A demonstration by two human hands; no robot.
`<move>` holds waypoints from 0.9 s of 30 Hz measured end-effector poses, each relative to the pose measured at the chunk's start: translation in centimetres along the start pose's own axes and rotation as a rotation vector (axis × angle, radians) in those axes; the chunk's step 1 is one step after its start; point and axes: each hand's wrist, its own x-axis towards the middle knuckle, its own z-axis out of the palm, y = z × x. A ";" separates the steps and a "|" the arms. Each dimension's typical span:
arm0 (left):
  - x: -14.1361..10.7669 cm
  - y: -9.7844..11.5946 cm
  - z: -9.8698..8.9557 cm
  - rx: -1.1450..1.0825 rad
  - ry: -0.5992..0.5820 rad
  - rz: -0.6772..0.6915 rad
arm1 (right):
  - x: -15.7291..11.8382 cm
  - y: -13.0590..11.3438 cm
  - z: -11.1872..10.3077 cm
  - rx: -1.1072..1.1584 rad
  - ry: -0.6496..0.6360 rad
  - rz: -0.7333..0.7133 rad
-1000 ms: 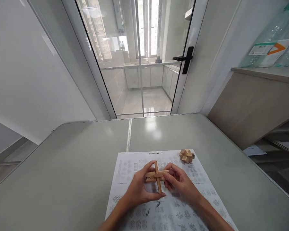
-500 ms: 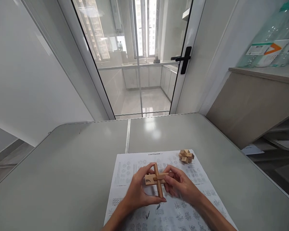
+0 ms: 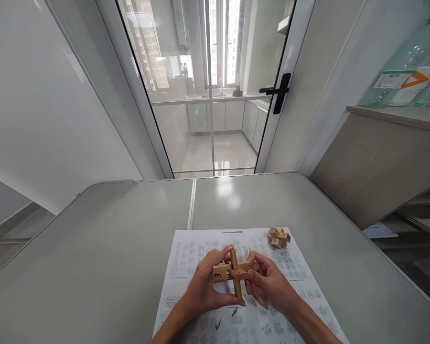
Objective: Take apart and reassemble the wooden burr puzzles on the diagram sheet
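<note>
A cross-shaped wooden puzzle (image 3: 236, 273) made of interlocked sticks is held between both hands above a printed sheet (image 3: 186, 260). My left hand (image 3: 209, 284) grips the upright stick end to end, thumb at the bottom and index finger at the top. A black mark shows on the left end of the crosswise piece. With thumb and fingers, my right hand (image 3: 268, 281) pinches the right end of the crosswise pieces. Beyond the right hand, an assembled wooden burr puzzle (image 3: 278, 237) rests on the sheet's far right corner.
The sheet lies on a grey table (image 3: 103, 258) with a pale seam down its far half. A glass door (image 3: 215, 119) with a black handle (image 3: 280, 93) stands behind it. At right, plastic bottles (image 3: 397, 81) sit on a shelf (image 3: 394, 112).
The crosswise stick nearest me has turned so its right end sits lower and closer, with my right fingers on it. The view has shifted slightly.
</note>
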 end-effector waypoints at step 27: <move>0.5 0.5 -0.5 -0.319 0.038 -0.212 | 0.2 -1.8 0.8 -0.180 0.081 -0.128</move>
